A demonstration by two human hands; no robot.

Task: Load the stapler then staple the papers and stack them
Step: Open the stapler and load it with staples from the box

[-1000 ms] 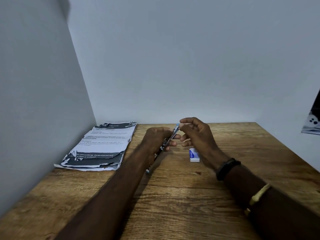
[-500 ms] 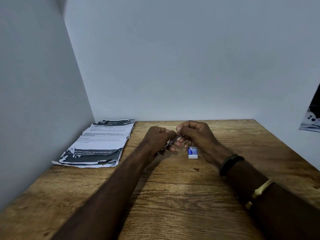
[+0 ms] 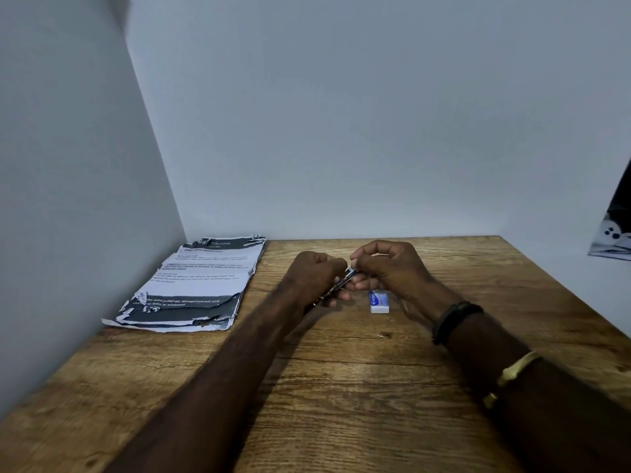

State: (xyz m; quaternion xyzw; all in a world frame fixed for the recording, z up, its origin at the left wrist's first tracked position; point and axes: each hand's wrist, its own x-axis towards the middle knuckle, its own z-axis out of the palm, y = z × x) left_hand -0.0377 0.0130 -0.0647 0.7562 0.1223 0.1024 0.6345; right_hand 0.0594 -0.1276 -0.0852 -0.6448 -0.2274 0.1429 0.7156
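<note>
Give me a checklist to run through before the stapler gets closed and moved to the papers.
1. Small metal stapler gripped in left hand: ok.
2. Right hand fingertips at the stapler's front end: ok.
3. Staples seated in the channel: cannot tell, fingers cover it.
4. Small blue and white staple box within reach on the wooden table: ok.
5. Stack of printed papers lying flat at left, untouched: ok.
6. Paper edges aligned: not ok, torn and ragged.
</note>
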